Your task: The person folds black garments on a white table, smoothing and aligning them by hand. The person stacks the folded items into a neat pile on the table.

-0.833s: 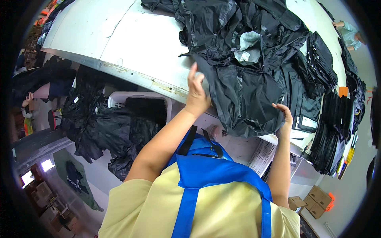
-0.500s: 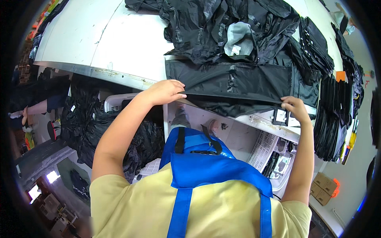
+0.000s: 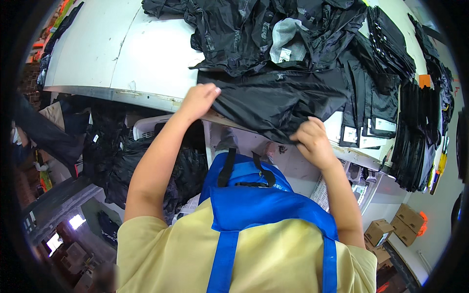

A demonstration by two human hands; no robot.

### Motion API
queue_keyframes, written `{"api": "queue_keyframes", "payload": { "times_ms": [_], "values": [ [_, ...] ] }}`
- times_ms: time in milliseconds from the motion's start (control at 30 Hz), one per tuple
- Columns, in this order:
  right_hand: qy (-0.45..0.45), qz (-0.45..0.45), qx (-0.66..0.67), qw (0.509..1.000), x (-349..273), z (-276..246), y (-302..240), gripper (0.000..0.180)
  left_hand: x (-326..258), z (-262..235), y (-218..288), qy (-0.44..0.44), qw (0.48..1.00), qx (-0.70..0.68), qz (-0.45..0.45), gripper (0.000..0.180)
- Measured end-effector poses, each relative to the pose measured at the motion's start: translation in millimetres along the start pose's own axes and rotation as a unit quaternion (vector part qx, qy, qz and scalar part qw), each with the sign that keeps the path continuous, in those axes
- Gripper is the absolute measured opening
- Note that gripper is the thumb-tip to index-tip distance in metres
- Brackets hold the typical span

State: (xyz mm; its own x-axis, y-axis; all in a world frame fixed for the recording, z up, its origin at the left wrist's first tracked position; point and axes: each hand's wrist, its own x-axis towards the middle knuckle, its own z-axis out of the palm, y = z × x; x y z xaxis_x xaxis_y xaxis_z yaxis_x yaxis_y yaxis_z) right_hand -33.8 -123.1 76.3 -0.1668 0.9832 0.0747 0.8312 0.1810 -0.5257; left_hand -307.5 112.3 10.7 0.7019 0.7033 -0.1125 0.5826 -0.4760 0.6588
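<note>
A black jacket [image 3: 234, 41] of thin, shiny cloth with taped seams lies spread on the white worktable [image 3: 151, 46]. Its pale mesh patch with a small white label [image 3: 285, 54] faces up. The garment's near part hangs in creases over the table's front edge. At the near left corner, my left hand [image 3: 200, 101] pinches the cloth between thumb and fingers. My right hand [image 3: 312, 140] grips the near edge lower down on the right, its fingers curled and slightly blurred.
Black folded pieces with white tags [image 3: 361, 107] lie right of the jacket, near a row of upright black pieces [image 3: 414, 136]. Black garments [image 3: 117, 161] fill the space below left. A white crate [image 3: 146, 126] and cardboard boxes [image 3: 408, 219] are lower down.
My right hand has moved left and toward me, bunching the jacket's near edge. Tagged black pieces now show on the right. My left hand still holds the left corner.
</note>
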Motion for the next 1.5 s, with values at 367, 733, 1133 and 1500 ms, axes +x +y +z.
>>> {"api": "queue_keyframes", "payload": {
  "times_ms": [367, 733, 1133, 1500],
  "values": [
    [0.011, 0.157, -0.149, 0.976, 26, 41, 9, 0.081, -48, 38, 13, 0.222, 0.960, -0.076, -0.150, 0.087],
    [-0.045, 0.201, -0.190, 0.960, 12, 84, 21, 0.081, -21, 64, 148, 0.061, 0.981, -0.106, 0.149, 0.044],
    [0.411, 0.400, 0.595, 0.563, -34, 33, 71, 0.049, 15, 111, 100, -0.026, 0.957, 0.181, 0.224, 0.067],
    [-0.084, 0.090, -0.132, 0.983, 33, 42, 26, 0.054, 18, 75, 79, 0.176, 0.954, -0.231, 0.081, 0.047]
  ]
}}
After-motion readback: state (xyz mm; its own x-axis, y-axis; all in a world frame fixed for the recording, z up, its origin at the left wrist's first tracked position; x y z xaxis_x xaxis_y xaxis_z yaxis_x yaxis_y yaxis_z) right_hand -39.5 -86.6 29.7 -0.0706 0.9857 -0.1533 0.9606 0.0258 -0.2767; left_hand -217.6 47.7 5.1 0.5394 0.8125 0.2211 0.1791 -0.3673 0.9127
